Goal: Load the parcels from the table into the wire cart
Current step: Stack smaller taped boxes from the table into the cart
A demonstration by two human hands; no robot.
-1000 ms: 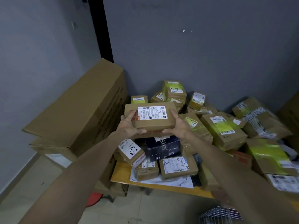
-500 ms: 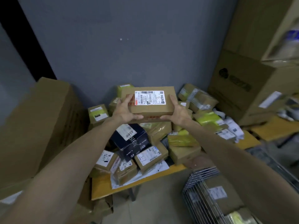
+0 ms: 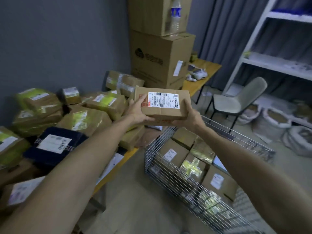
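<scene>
While aloft (label up), parcel (image 3: 166, 106) near cart rim (image 3: 236, 132).

The box (image 3: 162, 105), gripped between the left hand (image 3: 136, 112) and right hand (image 3: 191, 116), swings right, off the heap of parcels (image 3: 94, 119) on the desk (image 3: 129, 154), and now hangs over the far end of the wire cart (image 3: 168, 176). A chair (image 3: 236, 100) and shelves (image 3: 276, 65) come into view.

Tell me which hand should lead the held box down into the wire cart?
Right, probably. The right hand grips the box end nearer the wire cart; the left hand holds the end toward the parcel pile.
</scene>
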